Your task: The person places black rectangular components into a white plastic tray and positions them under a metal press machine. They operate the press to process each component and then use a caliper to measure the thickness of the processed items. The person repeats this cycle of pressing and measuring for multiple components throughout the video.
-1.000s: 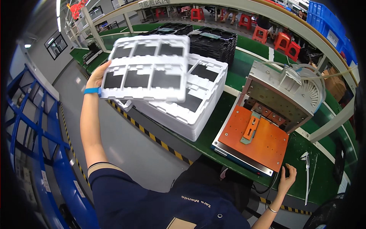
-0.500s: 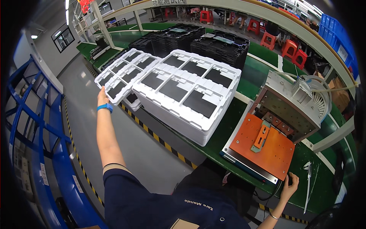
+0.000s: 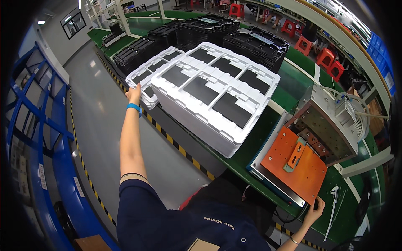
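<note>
My left hand [image 3: 134, 94] is closed on the near edge of a white plastic tray [image 3: 146, 74], which lies low on a short stack. Dark flat rectangular pieces sit in its compartments. Next to it rises a tall stack of similar white trays [image 3: 197, 117], the top one holding several dark pieces. At the lower right, my right hand [image 3: 315, 211] rests by the front corner of a press fixture with an orange base plate [image 3: 276, 163]. Its fingers are curled; what they hold, if anything, is hidden. A small orange-and-green block [image 3: 295, 155] sits on the plate.
Stacks of black trays [image 3: 205, 31] stand behind the white ones on the green bench [image 3: 293, 98]. A caliper [image 3: 333, 209] lies right of my right hand. Blue metal racking [image 3: 54, 154] stands left across the grey floor [image 3: 92, 125]. Red stools [image 3: 303, 45] are beyond the bench.
The white tray in my left hand has come down from a raised, tilted position onto the low stack beside the tall one. My right hand stays at the fixture's corner. The view has shifted.
</note>
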A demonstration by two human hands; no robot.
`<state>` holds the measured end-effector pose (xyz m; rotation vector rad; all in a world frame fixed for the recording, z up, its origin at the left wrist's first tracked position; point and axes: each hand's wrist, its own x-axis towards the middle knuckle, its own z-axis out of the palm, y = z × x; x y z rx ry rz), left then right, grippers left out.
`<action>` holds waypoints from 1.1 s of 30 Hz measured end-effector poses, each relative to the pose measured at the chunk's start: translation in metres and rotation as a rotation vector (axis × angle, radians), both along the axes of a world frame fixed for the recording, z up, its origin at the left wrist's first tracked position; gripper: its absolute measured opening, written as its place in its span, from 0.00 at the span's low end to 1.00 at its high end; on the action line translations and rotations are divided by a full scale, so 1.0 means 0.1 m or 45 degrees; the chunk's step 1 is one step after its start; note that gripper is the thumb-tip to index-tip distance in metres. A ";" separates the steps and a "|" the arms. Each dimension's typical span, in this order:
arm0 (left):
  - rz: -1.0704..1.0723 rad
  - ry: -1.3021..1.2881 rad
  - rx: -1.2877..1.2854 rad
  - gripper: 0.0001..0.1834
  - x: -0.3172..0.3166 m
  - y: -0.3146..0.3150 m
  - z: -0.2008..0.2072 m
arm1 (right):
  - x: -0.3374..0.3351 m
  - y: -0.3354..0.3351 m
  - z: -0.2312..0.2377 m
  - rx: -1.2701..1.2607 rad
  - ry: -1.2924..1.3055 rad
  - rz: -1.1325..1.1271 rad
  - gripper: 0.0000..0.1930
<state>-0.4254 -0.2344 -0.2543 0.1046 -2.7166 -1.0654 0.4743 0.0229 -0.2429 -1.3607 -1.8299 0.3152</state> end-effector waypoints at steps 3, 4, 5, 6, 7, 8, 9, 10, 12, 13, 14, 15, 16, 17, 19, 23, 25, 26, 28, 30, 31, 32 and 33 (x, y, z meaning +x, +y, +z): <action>0.015 -0.120 0.213 0.37 -0.11 0.00 -0.01 | -0.05 0.00 0.03 0.002 -0.020 0.020 0.09; 0.026 -0.184 0.240 0.35 -0.14 0.01 0.01 | -0.04 0.00 0.03 0.009 -0.015 0.024 0.09; 0.030 -0.242 0.268 0.34 -0.17 0.04 0.04 | -0.06 -0.01 0.04 0.019 -0.004 0.021 0.09; 0.025 -0.156 0.081 0.30 -0.16 0.03 0.05 | -0.08 -0.03 0.04 0.023 -0.009 0.010 0.09; 0.003 -0.135 0.083 0.29 -0.12 -0.02 0.03 | -0.11 -0.04 0.05 0.027 -0.015 -0.001 0.09; -0.029 -0.110 0.083 0.29 -0.09 -0.03 0.00 | -0.12 -0.07 0.07 0.029 -0.018 -0.021 0.09; -0.062 -0.090 0.081 0.29 0.00 -0.03 -0.02 | -0.12 -0.09 0.08 0.044 -0.049 -0.034 0.09; -0.056 -0.060 0.114 0.29 0.09 0.03 -0.05 | -0.11 -0.11 0.09 0.059 -0.081 -0.047 0.09; -0.091 0.022 -0.041 0.29 0.00 -0.10 -0.04 | -0.15 -0.09 0.04 0.065 -0.075 -0.034 0.09; -0.096 0.075 -0.044 0.29 -0.07 -0.16 -0.04 | -0.16 -0.08 0.01 0.063 -0.048 -0.029 0.09; -0.009 0.149 -0.021 0.29 -0.02 0.00 -0.04 | -0.10 -0.11 0.01 0.072 -0.048 -0.065 0.09; 0.073 0.224 0.003 0.30 0.04 0.15 -0.03 | -0.05 -0.10 0.02 0.113 -0.125 -0.072 0.09; 0.081 0.504 0.004 0.32 -0.01 0.16 0.05 | -0.08 -0.10 0.06 0.078 -0.105 -0.082 0.09; 0.022 0.822 -0.100 0.29 -0.03 0.13 0.22 | -0.14 -0.11 0.07 0.118 -0.091 -0.096 0.11; -0.321 1.367 0.096 0.18 0.14 0.17 0.88 | -0.32 -0.10 0.17 0.034 0.041 -0.153 0.18; -0.636 1.974 0.031 0.25 2.04 0.49 2.21 | -0.38 -0.11 0.22 0.110 0.013 -0.274 0.23; -0.511 2.339 0.105 0.20 2.53 0.21 2.44 | -0.33 -0.10 0.20 0.135 0.041 -0.283 0.23; -0.899 2.765 0.712 0.21 2.87 0.06 2.60 | -0.33 -0.08 0.17 0.118 0.071 -0.281 0.22; -0.831 3.066 1.403 0.31 3.95 0.41 2.53 | -0.27 -0.07 0.14 0.166 0.030 -0.295 0.23; -0.901 3.135 1.742 0.36 4.77 0.60 2.70 | -0.22 -0.13 0.16 0.159 0.042 -0.339 0.22; -1.036 3.038 1.762 0.36 4.92 0.57 2.75 | -0.18 -0.15 0.16 0.175 0.062 -0.349 0.22; -1.167 2.971 1.721 0.36 5.01 0.47 2.80 | -0.23 -0.12 0.12 0.176 0.084 -0.330 0.22; -1.291 2.898 1.680 0.35 5.09 0.39 2.84 | -0.25 -0.11 0.10 0.178 0.102 -0.314 0.22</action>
